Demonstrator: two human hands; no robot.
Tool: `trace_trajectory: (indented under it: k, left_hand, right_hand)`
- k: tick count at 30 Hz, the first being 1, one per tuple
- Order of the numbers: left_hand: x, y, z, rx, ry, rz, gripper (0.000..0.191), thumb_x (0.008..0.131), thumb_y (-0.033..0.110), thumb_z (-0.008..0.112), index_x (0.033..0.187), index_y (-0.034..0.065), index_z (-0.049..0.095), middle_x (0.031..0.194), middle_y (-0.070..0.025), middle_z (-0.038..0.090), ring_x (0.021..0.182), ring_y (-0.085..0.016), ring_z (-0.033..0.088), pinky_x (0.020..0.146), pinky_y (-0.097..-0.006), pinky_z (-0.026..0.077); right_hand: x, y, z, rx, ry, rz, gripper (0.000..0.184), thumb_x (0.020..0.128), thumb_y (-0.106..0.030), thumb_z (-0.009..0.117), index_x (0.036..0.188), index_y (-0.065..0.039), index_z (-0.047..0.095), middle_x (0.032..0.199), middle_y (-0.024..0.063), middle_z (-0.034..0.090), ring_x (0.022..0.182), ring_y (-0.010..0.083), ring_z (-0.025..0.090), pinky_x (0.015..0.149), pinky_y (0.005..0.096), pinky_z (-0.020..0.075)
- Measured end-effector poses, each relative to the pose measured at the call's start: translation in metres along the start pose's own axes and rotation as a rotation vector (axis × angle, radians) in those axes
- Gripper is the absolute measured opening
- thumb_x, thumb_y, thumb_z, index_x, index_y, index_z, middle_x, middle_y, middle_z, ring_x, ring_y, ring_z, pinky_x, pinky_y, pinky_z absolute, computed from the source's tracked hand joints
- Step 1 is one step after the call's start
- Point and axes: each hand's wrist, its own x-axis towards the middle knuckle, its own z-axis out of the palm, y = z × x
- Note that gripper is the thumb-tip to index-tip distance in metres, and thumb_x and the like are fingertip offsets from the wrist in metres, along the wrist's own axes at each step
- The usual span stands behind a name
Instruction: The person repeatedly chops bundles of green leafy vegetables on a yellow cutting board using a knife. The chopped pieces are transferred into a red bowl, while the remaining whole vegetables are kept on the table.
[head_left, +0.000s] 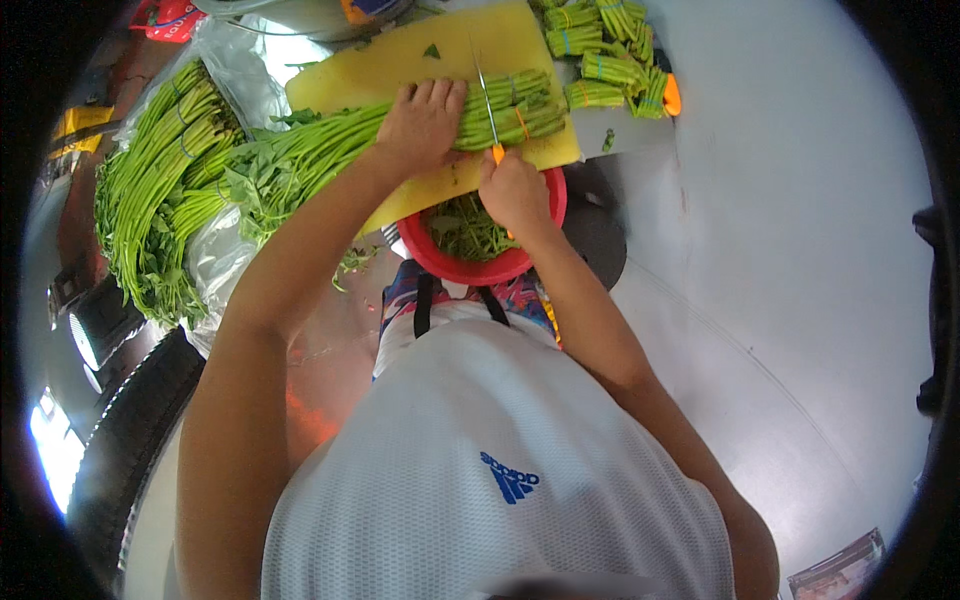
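Bunches of long green leafy stems (345, 135) lie across a yellow cutting board (427, 45), their banded stem ends toward the right. My left hand (424, 124) presses flat on the stems near the board's middle. In my right hand (517, 191) is a knife (486, 97) with an orange handle, its blade crossing over the stems between my left hand and an orange rubber band (522, 124). Whether the blade has entered the stems I cannot tell. Beneath the board's near edge stands a red basin (480, 271) holding loose green trimmings (469, 229).
More banded leafy bunches (169, 165) rest on clear plastic (225, 247) at the left. Several short cut stem bundles (615, 67) are piled beyond the board's right end, beside an orange object (673, 95). A grey tub (307, 19) stands at the far side. A black tyre (142, 420) is at lower left.
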Motion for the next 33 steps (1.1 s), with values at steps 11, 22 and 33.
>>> trace_trajectory:
  k: [11, 22, 33]
  left_hand:
    - [0.009, 0.004, -0.022, -0.054, -0.201, -0.097, 0.149, 0.066, 0.077, 0.092, 0.171, -0.004, 0.024, 0.163, -0.0258, 0.048, 0.155, -0.042, 0.045, 0.129, -0.0638, 0.031]
    - [0.109, 0.081, -0.061, -0.186, -0.314, -0.148, 0.136, 0.069, 0.059, 0.096, 0.169, -0.0027, 0.029, 0.154, -0.0294, 0.054, 0.145, -0.045, 0.055, 0.122, -0.0626, 0.04]
    - [0.277, 0.091, -0.08, -0.134, -0.1, -0.018, 0.136, 0.07, 0.066, 0.095, 0.173, 0.0054, 0.03, 0.162, -0.0306, 0.049, 0.15, -0.048, 0.05, 0.122, -0.0636, 0.041]
  right_hand:
    - [-0.133, 0.092, 0.009, 0.168, -0.128, 0.016, 0.049, 0.113, -0.044, 0.057, 0.114, 0.005, 0.064, 0.088, 0.0338, 0.075, 0.084, 0.0572, 0.074, 0.076, 0.067, 0.0587]
    - [-0.221, 0.197, -0.044, 0.402, 0.018, 0.304, 0.054, 0.113, -0.05, 0.058, 0.118, 0.004, 0.063, 0.103, 0.038, 0.072, 0.102, 0.0594, 0.069, 0.087, 0.0642, 0.0539]
    - [-0.22, 0.233, -0.014, 0.402, 0.18, 0.294, 0.039, 0.115, -0.039, 0.063, 0.111, 0.0, 0.065, 0.067, 0.0104, 0.069, 0.057, 0.0204, 0.072, 0.055, 0.0375, 0.0564]
